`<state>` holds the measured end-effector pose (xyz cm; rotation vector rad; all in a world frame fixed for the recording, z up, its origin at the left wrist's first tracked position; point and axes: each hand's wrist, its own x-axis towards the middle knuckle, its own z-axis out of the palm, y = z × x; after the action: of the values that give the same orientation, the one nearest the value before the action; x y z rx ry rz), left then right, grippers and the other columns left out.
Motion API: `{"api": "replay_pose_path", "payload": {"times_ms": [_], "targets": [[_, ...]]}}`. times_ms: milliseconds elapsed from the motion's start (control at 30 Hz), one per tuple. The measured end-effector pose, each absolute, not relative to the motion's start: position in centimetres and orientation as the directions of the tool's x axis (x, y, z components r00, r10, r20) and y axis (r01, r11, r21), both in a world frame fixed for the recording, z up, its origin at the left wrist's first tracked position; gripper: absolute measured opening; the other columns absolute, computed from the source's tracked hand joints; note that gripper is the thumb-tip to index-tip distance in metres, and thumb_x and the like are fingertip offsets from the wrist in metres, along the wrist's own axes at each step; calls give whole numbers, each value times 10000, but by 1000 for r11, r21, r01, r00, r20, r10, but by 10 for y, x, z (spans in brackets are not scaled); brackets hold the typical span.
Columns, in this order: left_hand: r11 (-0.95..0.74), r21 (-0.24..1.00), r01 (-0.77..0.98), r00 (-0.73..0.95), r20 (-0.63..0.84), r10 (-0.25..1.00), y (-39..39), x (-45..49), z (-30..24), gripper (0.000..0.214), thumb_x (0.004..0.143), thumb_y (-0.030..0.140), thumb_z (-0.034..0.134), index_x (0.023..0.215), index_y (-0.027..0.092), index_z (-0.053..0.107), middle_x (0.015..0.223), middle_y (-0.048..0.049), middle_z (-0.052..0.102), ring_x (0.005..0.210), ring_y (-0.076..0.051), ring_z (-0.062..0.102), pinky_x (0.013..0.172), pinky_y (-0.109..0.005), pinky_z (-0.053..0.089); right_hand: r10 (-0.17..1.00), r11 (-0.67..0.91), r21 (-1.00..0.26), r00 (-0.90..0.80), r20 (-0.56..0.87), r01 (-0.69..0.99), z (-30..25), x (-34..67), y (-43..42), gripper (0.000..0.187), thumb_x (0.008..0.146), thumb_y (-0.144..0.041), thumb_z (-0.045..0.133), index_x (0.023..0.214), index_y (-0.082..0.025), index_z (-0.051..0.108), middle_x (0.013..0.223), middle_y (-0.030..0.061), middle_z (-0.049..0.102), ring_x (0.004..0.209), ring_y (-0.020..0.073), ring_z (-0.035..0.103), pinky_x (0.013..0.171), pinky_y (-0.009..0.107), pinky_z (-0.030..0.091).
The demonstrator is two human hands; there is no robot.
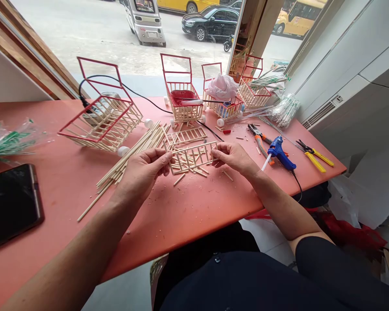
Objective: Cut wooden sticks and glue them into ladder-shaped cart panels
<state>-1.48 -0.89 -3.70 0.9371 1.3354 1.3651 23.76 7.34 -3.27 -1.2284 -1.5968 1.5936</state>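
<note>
Between my two hands is a small ladder-like frame [194, 157] of pale wooden sticks, held tilted above the table. My left hand [146, 167] pinches its left end between thumb and fingers. At the other end, my right hand [232, 158] is closed on the frame's right edge. Short cut sticks [199, 171] lie scattered beneath it. Just behind lies a second stick frame [188, 136]. A bundle of long wooden sticks [132, 153] rests beside my left hand.
Stick-built carts with red handles, one large cart [106, 123] and several smaller, line the window side. At right lie a blue glue gun [280, 153], orange-handled pliers [261, 142] and yellow-handled cutters [316, 157]. A phone [13, 205] and plastic packaging [13, 140] are at left.
</note>
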Motion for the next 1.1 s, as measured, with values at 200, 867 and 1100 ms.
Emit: {"api": "replay_pose_path", "payload": {"times_ms": [200, 867, 1100], "targets": [[65, 991, -117, -232, -91, 968, -8, -16, -37, 261, 623, 369, 943, 698, 181, 778, 633, -17, 685, 541, -100, 518, 552, -247, 385, 879, -123, -973, -433, -198, 195, -33, 238, 74, 361, 905, -368, 934, 771, -140, 690, 702, -5, 741, 612, 87, 733, 591, 167, 615], [59, 990, -125, -229, -86, 970, -8, -16, -39, 228, 649, 339, 934, 699, 178, 781, 654, -29, 689, 554, -97, 530, 548, -229, 402, 884, -148, -970, -414, -217, 193, -30, 236, 71, 282, 965, -237, 867, 769, -141, 689, 703, -10, 745, 604, 83, 733, 590, 163, 611], [56, 989, -134, -225, -85, 971, -9, -17, -39, 242, 651, 341, 944, 724, 172, 787, 677, -32, 703, 564, -101, 538, 548, -232, 409, 880, -130, -973, -430, -202, 191, -34, 237, 73, 386, 888, -412, 942, 780, -150, 680, 722, 4, 755, 623, 88, 736, 588, 158, 613]]}}
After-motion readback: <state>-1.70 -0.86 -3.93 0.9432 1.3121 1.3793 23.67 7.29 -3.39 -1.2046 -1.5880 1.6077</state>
